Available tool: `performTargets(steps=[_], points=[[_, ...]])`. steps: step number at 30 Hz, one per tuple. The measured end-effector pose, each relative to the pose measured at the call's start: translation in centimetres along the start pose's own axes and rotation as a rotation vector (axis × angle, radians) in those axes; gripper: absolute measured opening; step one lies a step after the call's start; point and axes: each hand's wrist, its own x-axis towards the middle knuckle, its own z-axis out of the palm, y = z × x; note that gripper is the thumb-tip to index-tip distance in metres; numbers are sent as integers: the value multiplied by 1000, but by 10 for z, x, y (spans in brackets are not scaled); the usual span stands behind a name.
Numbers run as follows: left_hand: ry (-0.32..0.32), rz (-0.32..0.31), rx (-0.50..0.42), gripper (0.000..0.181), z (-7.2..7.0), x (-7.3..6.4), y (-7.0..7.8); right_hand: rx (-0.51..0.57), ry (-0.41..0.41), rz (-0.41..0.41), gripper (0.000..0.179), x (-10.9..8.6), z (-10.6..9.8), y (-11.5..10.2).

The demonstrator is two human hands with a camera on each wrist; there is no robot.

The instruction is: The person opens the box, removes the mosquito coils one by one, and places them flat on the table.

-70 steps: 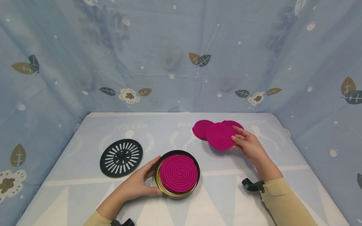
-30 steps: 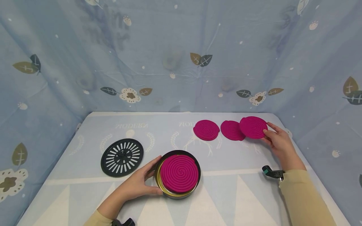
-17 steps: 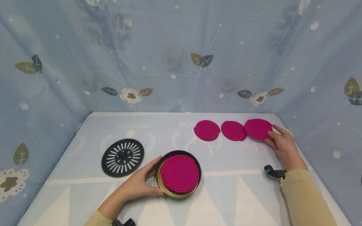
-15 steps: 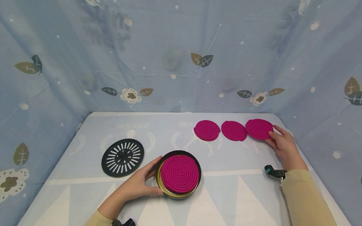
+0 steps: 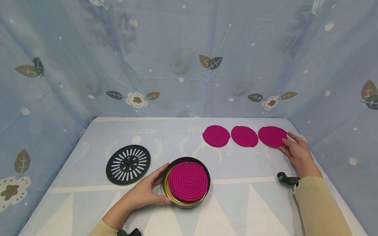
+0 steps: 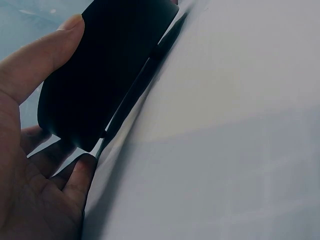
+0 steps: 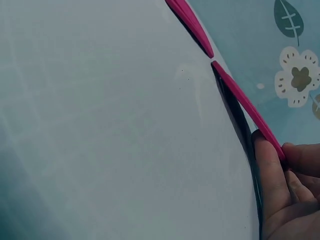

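Observation:
At the table's far right, my right hand (image 5: 299,153) pinches the right edge of a magenta mosquito coil (image 5: 272,136) between thumb and fingers. The right wrist view has this coil (image 7: 250,107) edge-on, its held side slightly above the cloth. Two more coils, a middle one (image 5: 244,136) and a left one (image 5: 216,136), lie flat in a row beside it. My left hand (image 5: 144,191) grips the side of a round black tin (image 5: 185,206) with a yellowish inside. Another coil (image 5: 188,182) sits in that tin's mouth. In the left wrist view, thumb and fingers span the tin's dark wall (image 6: 100,75).
A black slotted lid (image 5: 128,165) lies left of the tin, near my left forearm. Pale patterned cloth covers the table (image 5: 230,196). A blue printed curtain (image 5: 177,42) rises along the back and both sides.
My right hand has carried its coil rightward off the other two and lowered it to the row's right end, a small gap now showing beside it. Left hand and tin stay put.

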Motion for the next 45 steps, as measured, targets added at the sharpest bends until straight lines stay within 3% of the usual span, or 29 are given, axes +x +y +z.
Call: performTargets(steps=[8,18,24,31,45], points=[[0,9,8,118,0,0,0,-29,-9,46,81,1,-1,0],[-1,19,1,117,-1,0,-2,-63,-99,75,82,-1,-4,-9],[-6,19,-6,117,-1,0,-2,-17,-131,98,86,-2,-11,-12],[-5,22,-8,116,-1,0,-2,-18,-114,56,87,-8,-14,-13],[0,12,8,118,0,1,-3,35,-104,58,87,-20,-17,-18]])
